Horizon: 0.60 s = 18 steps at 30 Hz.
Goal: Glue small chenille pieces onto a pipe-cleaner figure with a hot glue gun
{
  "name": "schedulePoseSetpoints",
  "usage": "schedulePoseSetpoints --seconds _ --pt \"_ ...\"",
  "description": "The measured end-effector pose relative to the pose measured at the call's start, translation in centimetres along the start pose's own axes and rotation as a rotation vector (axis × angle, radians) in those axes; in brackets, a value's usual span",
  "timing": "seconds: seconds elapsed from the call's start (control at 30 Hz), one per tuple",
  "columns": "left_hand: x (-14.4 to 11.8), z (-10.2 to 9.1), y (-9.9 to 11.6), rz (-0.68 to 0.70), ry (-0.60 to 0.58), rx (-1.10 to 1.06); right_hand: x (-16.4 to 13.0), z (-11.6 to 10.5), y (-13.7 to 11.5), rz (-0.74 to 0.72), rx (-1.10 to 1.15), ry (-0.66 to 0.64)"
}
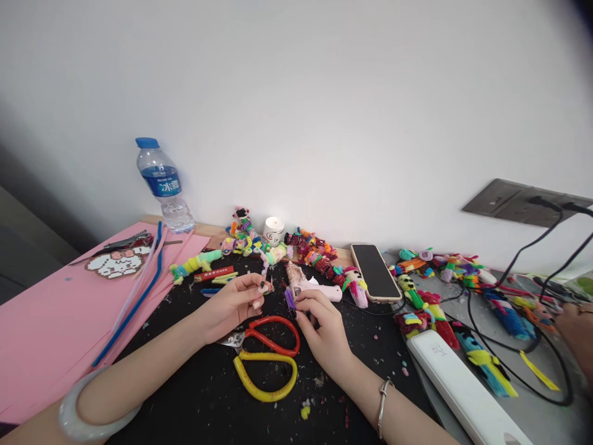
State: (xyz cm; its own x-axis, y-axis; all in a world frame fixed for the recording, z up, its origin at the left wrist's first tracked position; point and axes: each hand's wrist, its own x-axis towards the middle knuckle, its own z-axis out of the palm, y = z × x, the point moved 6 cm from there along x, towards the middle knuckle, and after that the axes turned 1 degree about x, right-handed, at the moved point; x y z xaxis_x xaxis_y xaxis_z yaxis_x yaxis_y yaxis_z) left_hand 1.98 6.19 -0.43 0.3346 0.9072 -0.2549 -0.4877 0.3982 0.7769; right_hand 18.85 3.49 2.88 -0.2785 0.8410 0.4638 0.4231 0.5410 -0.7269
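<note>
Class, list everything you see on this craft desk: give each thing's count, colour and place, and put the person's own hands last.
Plastic water bottle: one, clear with blue cap, back left by wall.
Paper sheets: a stack, pink, left.
Long pipe cleaners: several, blue, white and pink, on the paper.
Scissors: one pair, red and yellow handles, between the hands.
Glue gun: one, white, behind right hand.
Small candle: one, white, lit, by wall.
Smartphone: one, dark screen, centre right.
Pipe-cleaner dolls: many, multicoloured, along the back and right.
Power strip: one, white, front right.
Left hand: pinches a small piece.
Right hand: pinches a purple piece.
</note>
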Motion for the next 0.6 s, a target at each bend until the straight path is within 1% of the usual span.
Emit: schedulePoseSetpoints --seconds 0.27,0.37,0.47,0.53,0.6 --pt "-0.09 0.35 0.0 0.018 -0.057 0.013 0.02 0.12 0.17 0.004 0.001 -0.005" --pt "-0.13 0.35 0.09 0.026 -0.056 0.044 -0.05 0.13 0.18 0.0 0.001 -0.006" --pt "-0.12 0.23 0.34 0.077 -0.017 0.158 -0.08 0.05 0.13 -0.008 0.004 0.006" --pt "-0.11 0.23 0.52 0.131 0.014 0.288 -0.06 0.03 0.05 -0.017 0.002 0.009" --pt "-0.1 0.42 0.51 0.17 0.016 0.417 -0.03 0.12 -0.08 -0.034 -0.002 0.001"
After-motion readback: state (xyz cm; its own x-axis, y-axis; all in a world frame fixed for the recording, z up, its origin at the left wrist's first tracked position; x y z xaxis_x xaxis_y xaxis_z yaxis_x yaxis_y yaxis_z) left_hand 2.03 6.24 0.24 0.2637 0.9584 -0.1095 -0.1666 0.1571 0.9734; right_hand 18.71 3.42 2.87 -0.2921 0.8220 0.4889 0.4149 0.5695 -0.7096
